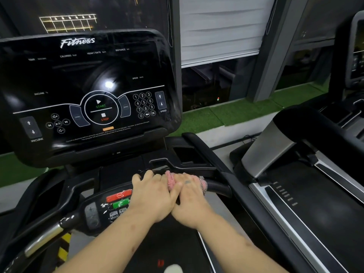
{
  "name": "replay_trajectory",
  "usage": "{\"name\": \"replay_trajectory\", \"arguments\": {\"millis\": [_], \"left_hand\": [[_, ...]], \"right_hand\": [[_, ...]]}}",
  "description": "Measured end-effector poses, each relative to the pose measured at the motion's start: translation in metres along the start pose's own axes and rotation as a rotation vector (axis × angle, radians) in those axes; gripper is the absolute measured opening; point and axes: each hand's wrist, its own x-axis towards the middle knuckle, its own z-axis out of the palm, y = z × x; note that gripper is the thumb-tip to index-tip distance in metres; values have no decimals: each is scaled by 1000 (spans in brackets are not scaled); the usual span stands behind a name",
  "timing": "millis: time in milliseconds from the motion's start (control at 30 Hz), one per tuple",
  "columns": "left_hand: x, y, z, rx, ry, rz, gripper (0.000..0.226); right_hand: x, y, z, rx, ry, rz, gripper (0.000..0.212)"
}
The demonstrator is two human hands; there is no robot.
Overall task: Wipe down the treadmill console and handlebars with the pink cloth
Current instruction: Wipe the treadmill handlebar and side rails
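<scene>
The black treadmill console (pixel 88 91) fills the upper left, its screen dark with white labels. Below it runs a black handlebar (pixel 216 187) with a red and green button panel (pixel 118 198) at its middle. My left hand (pixel 151 196) lies over the bar just right of the buttons, fingers curled over it. My right hand (pixel 191 198) sits beside it, touching it, and grips the pink cloth (pixel 170 181) wrapped around the bar. Pink cloth shows between the two hands and past my right fingers.
A silver-tipped left grip (pixel 45 239) angles down at the lower left. A second treadmill (pixel 295 174) stands close on the right, with a grey deck and black belt. Green turf and a window with a half-lowered blind lie beyond.
</scene>
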Motion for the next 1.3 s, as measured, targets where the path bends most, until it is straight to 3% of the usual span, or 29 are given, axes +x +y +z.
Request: {"name": "replay_trajectory", "arguments": {"millis": [200, 500, 733, 900, 1100, 1300], "left_hand": [[-1, 1, -2, 21, -18, -10, 71], [-3, -1, -3, 59, -42, -2, 74], [-3, -3, -5, 8, -36, 12, 68], [-4, -8, -9, -60, 2, 27, 63], [-19, -33, -22, -1, -15, -42, 79], [-36, -56, -13, -17, -22, -154, 73]], "right_hand": [[-10, 53, -22, 46, -15, 142, 90], [-18, 77, -30, 159, -3, 359, 91], [-17, 40, -14, 11, 41, 225, 102], [-15, -7, 0, -106, 31, -42, 96], [-25, 33, -12, -91, -26, 93, 101], [-28, 64, -21, -77, -8, 240, 103]]}}
